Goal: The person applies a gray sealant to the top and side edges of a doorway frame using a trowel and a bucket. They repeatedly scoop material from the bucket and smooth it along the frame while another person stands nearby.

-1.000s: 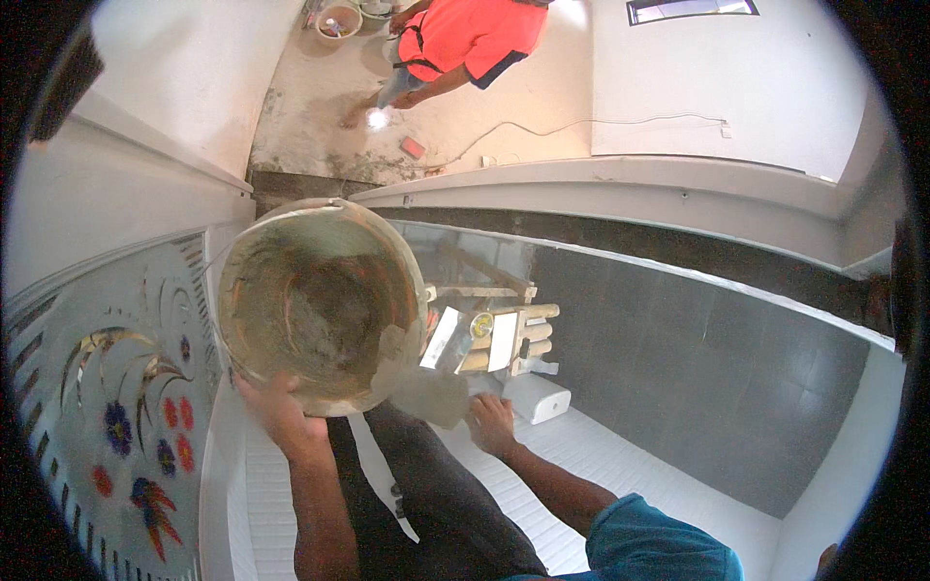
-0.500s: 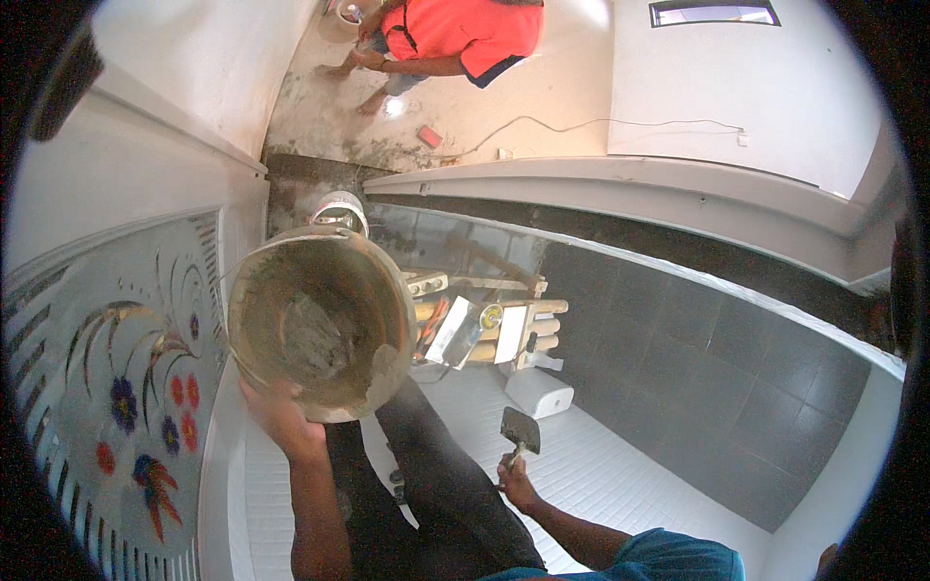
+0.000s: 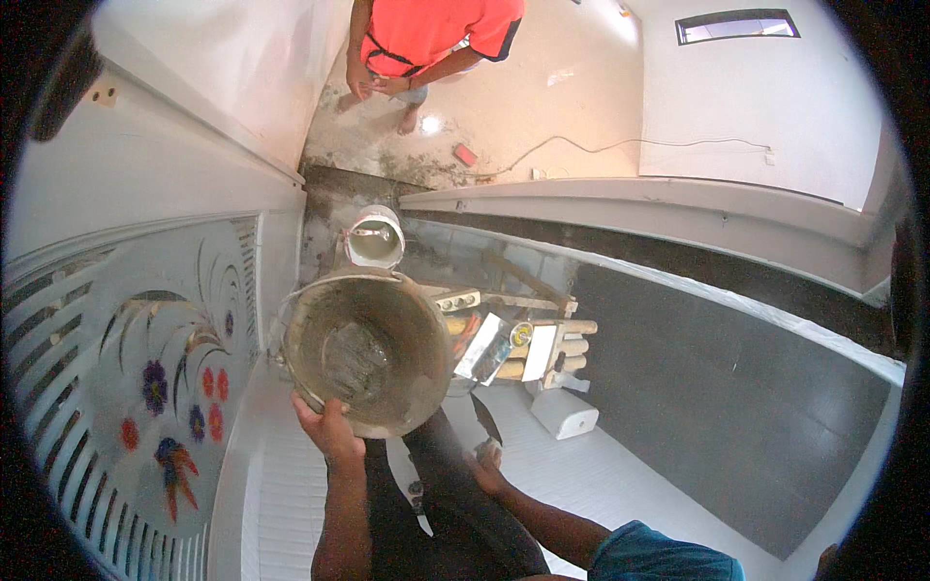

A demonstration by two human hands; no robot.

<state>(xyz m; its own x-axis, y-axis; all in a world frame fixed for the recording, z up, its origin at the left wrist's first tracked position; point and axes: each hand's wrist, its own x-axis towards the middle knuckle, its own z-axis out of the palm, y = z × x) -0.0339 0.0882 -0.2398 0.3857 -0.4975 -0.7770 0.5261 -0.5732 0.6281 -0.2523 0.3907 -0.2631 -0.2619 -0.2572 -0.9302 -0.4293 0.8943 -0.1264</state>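
A large bucket (image 3: 417, 363) with grey, wet-looking mortar (image 3: 356, 358) at its bottom is held tilted, its mouth facing up toward me. My left hand (image 3: 332, 429) is closed on the bucket's near-left rim. Beside my right thigh, my right hand (image 3: 487, 467) is closed on a trowel (image 3: 487, 418). The trowel's blade shows only as a narrow dark edge above the fingers, and its handle is mostly hidden in the hand.
Past the bucket stands a small white pail (image 3: 375, 254). Wooden slats (image 3: 576, 327) carry a power strip (image 3: 457, 301) and tools. A white box (image 3: 565, 414) sits nearby. A patterned panel (image 3: 155, 387) borders my left. Across a ledge (image 3: 630, 194), a person in red (image 3: 436, 34) stands beside a cable (image 3: 581, 140).
The bucket and left hand have shifted right in view. My right hand has moved left and up, turning the trowel blade from flat to edge-on. The person in red has straightened up.
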